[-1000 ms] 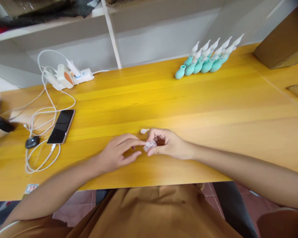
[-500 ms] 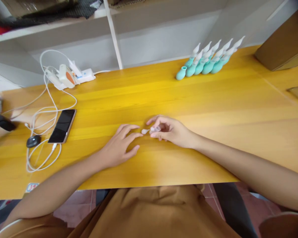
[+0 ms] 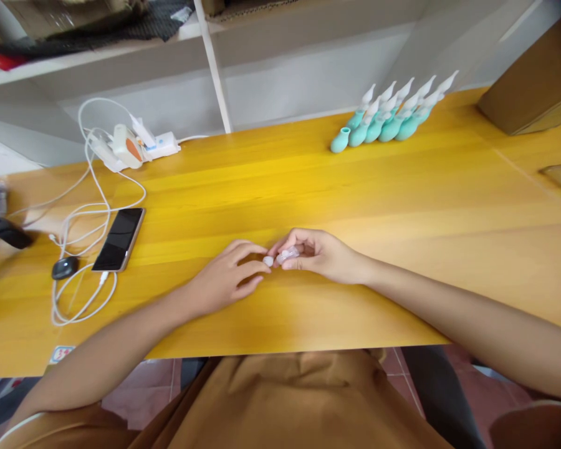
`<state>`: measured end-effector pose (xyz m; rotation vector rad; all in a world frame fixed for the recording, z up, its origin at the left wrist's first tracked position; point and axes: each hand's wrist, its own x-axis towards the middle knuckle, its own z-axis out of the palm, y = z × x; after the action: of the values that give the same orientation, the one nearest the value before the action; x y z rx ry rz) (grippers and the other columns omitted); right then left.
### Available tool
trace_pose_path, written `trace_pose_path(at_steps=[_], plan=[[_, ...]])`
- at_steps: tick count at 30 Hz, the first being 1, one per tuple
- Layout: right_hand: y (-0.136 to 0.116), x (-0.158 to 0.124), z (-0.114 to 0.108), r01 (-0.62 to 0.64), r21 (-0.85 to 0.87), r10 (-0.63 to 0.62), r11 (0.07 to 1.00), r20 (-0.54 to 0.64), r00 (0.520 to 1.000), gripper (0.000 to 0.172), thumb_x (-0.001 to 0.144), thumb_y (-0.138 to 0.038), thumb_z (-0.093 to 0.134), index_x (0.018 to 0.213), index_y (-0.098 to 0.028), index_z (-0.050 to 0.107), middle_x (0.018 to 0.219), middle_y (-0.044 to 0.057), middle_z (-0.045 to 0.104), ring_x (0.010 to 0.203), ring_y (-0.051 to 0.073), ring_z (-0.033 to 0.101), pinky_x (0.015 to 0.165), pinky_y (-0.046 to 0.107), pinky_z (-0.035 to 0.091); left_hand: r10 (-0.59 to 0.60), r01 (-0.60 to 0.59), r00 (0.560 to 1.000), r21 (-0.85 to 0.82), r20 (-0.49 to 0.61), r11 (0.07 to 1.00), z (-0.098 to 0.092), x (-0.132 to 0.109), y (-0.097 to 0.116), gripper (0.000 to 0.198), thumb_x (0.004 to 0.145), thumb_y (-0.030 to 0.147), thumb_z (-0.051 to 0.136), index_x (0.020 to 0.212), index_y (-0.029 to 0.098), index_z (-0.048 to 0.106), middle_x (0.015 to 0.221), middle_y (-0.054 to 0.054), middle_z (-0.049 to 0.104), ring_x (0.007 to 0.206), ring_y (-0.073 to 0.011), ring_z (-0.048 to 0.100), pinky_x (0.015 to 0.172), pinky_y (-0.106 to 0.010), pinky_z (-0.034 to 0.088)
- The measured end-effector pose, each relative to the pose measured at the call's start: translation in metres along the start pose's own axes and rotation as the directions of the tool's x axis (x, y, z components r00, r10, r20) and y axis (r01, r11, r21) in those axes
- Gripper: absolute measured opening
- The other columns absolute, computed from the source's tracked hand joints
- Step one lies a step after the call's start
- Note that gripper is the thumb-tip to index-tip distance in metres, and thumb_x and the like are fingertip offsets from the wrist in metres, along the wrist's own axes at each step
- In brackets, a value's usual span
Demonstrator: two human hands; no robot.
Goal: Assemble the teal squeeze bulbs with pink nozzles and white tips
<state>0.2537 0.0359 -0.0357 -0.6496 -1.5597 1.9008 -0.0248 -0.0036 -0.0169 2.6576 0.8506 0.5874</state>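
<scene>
My right hand (image 3: pixel 315 254) pinches a small clear plastic piece (image 3: pixel 288 254) between thumb and fingers, above the desk. Just left of it, a small whitish tip (image 3: pixel 268 260) sits at the fingertips of my left hand (image 3: pixel 234 269), closed on it by the index and middle fingers. Fingers partly cover both pieces, so I cannot tell whether they are joined. Farther back stand several teal squeeze bulbs (image 3: pixel 390 129), most with white pointed nozzles (image 3: pixel 425 87). The nearest bulb (image 3: pixel 340 140) at their left end has an open neck without a nozzle.
On the left of the desk (image 3: pixel 243 181) lie a phone (image 3: pixel 119 239), a small black oval case (image 3: pixel 65 268) and looping white cables. A power strip (image 3: pixel 161 144) with plugs stands behind them. A cardboard box (image 3: pixel 533 81) is at the right back, below a wall with shelves.
My left fingers have closed onto the whitish tip, which stuck out free beside them before. My right hand has come slightly nearer me with the clear piece.
</scene>
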Motion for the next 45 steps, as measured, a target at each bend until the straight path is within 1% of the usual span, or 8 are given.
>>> trace_pose_path(at_steps=[4, 11, 18, 22, 26, 35, 43, 45], plan=[[-0.001, 0.0, 0.006, -0.032, 0.128, 0.026, 0.991, 0.045, 0.999, 0.035, 0.09, -0.037, 0.091, 0.099, -0.017, 0.064, 0.122, 0.011, 0.081, 0.107, 0.018, 0.08, 0.101, 0.039, 0.062, 0.02, -0.023, 0.995, -0.033, -0.095, 0.999, -0.005, -0.001, 0.003, 0.017, 0.103, 0.013, 0.065, 0.112, 0.025, 0.074, 0.125, -0.01, 0.071, 0.115, -0.0216, 0.07, 0.1, -0.038, 0.061], [0.003, -0.003, 0.015, -0.048, 0.197, 0.022, 0.979, 0.135, 0.991, 0.032, 0.091, -0.031, 0.091, 0.101, -0.016, 0.065, 0.122, 0.01, 0.08, 0.11, 0.017, 0.08, 0.101, 0.036, 0.062, 0.062, -0.097, 0.974, -0.155, -0.216, 0.983, -0.009, -0.001, 0.011, 0.019, 0.102, 0.011, 0.068, 0.115, 0.025, 0.07, 0.118, -0.008, 0.076, 0.107, -0.0177, 0.074, 0.095, -0.034, 0.061], [0.004, -0.003, 0.015, -0.076, 0.168, 0.059, 0.983, 0.102, 0.993, 0.036, 0.088, -0.035, 0.093, 0.104, -0.016, 0.068, 0.102, 0.005, 0.079, 0.091, 0.013, 0.076, 0.082, 0.031, 0.066, -0.217, 0.087, 0.954, -0.504, -0.206, 0.859, 0.004, -0.003, 0.012, 0.019, 0.098, 0.015, 0.073, 0.112, 0.023, 0.063, 0.111, -0.009, 0.074, 0.103, -0.0187, 0.075, 0.092, -0.035, 0.063], [0.003, -0.004, 0.015, -0.075, 0.144, 0.063, 0.987, 0.085, 0.994, 0.036, 0.087, -0.035, 0.093, 0.102, -0.016, 0.067, 0.103, 0.005, 0.078, 0.089, 0.012, 0.074, 0.078, 0.029, 0.067, -0.268, 0.097, 0.939, -0.582, -0.215, 0.807, 0.008, -0.002, 0.009, 0.016, 0.099, 0.014, 0.07, 0.11, 0.022, 0.063, 0.108, -0.007, 0.07, 0.1, -0.017, 0.071, 0.088, -0.032, 0.062], [0.003, -0.005, 0.015, -0.064, 0.116, 0.056, 0.991, 0.069, 0.996, 0.036, 0.087, -0.035, 0.093, 0.1, -0.016, 0.067, 0.1, 0.003, 0.076, 0.087, 0.012, 0.072, 0.075, 0.027, 0.066, -0.273, 0.103, 0.937, -0.579, -0.216, 0.809, 0.006, 0.0, 0.009, 0.016, 0.099, 0.012, 0.067, 0.111, 0.021, 0.066, 0.108, -0.007, 0.068, 0.099, -0.0164, 0.069, 0.084, -0.029, 0.059], [0.002, -0.006, 0.015, -0.05, 0.065, 0.046, 0.997, 0.056, 0.997, 0.032, 0.086, -0.032, 0.094, 0.099, -0.017, 0.068, 0.094, 0.001, 0.072, 0.083, 0.011, 0.07, 0.073, 0.025, 0.064, -0.216, 0.102, 0.954, -0.45, -0.21, 0.887, 0.003, 0.0, 0.011, 0.023, 0.097, 0.011, 0.071, 0.117, 0.023, 0.073, 0.108, -0.005, 0.069, 0.094, -0.0146, 0.069, 0.081, -0.028, 0.06], [0.002, 0.001, 0.0, 0.068, -0.161, -0.074, 0.985, -0.028, 0.997, 0.031, 0.084, -0.037, 0.094, 0.099, -0.018, 0.075, 0.098, 0.004, 0.069, 0.085, 0.014, 0.068, 0.063, 0.023, 0.062, -0.218, 0.112, 0.955, -0.432, -0.203, 0.895, 0.002, 0.0, 0.01, 0.019, 0.097, 0.012, 0.072, 0.114, 0.022, 0.073, 0.106, -0.004, 0.069, 0.091, -0.0133, 0.069, 0.08, -0.025, 0.06], [0.002, 0.002, -0.004, 0.09, -0.189, -0.098, 0.978, -0.035, 0.995, 0.031, 0.084, -0.038, 0.095, 0.098, -0.018, 0.076, 0.097, 0.004, 0.07, 0.086, 0.015, 0.068, 0.067, 0.025, 0.062, -0.222, 0.12, 0.957, -0.44, -0.188, 0.89, 0.003, 0.0, 0.011, 0.019, 0.098, 0.012, 0.072, 0.113, 0.023, 0.072, 0.106, -0.004, 0.068, 0.09, -0.0129, 0.069, 0.079, -0.025, 0.059]])
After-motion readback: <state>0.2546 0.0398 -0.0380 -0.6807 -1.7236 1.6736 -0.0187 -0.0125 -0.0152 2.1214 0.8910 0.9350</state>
